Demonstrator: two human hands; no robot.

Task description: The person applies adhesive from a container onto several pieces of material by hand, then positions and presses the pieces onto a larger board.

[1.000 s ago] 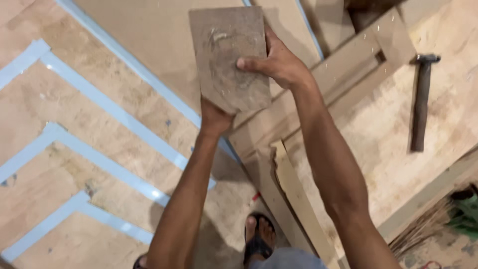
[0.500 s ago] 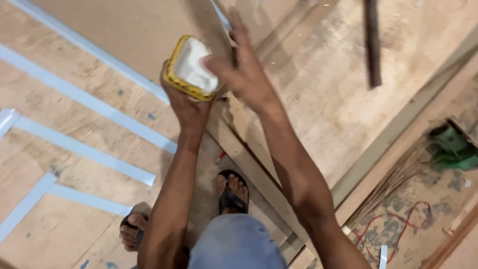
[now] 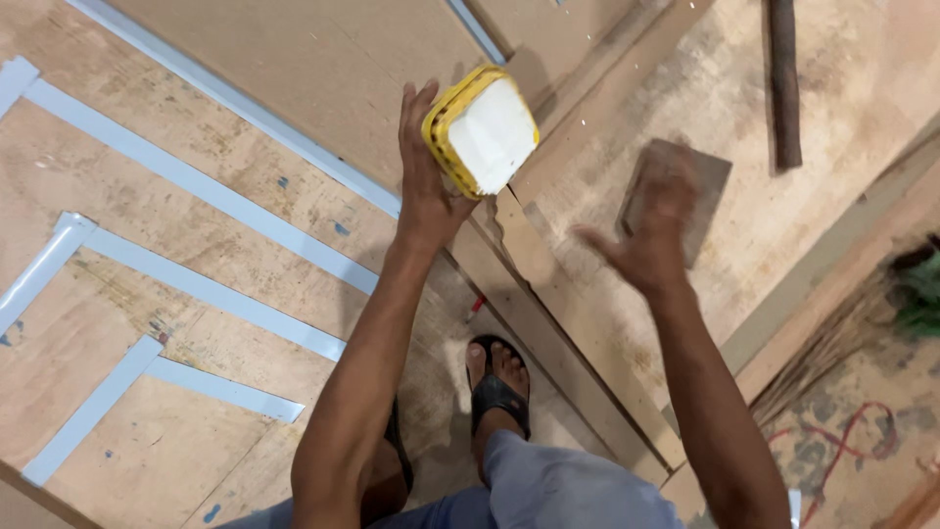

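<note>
A yellow-rimmed square tub (image 3: 482,130) with a white filling is held up in the left hand (image 3: 423,171), gripped from behind so that the fingers are largely hidden by the container and only the palm, thumb side and fingertips at the rim are seen. The tub is tipped toward the camera above the plywood floor (image 3: 147,392), its white face smooth and flat, its rim ribbed. The right hand (image 3: 651,230) is blurred by motion; it is seen loosely spread with the thumb stuck out, and nothing is clearly pinched in it. Just beyond it a small flat board (image 3: 710,186), grey-brown and scuffed, is partly covered by the fingers, so it cannot be told whether board and hand are touching. A dark hammer handle (image 3: 783,88) is cut off at the top edge, its head out of view. Long pale-blue strips (image 3: 206,186) are laid across the rough, stained plywood, beside raw timber battens (image 3: 578,323) running diagonally. A foot in a black sandal (image 3: 497,387) is planted below the arms. At the right edge a broom of dry bristles (image 3: 832,353) and a red cable (image 3: 842,441) are only partly seen.
</note>
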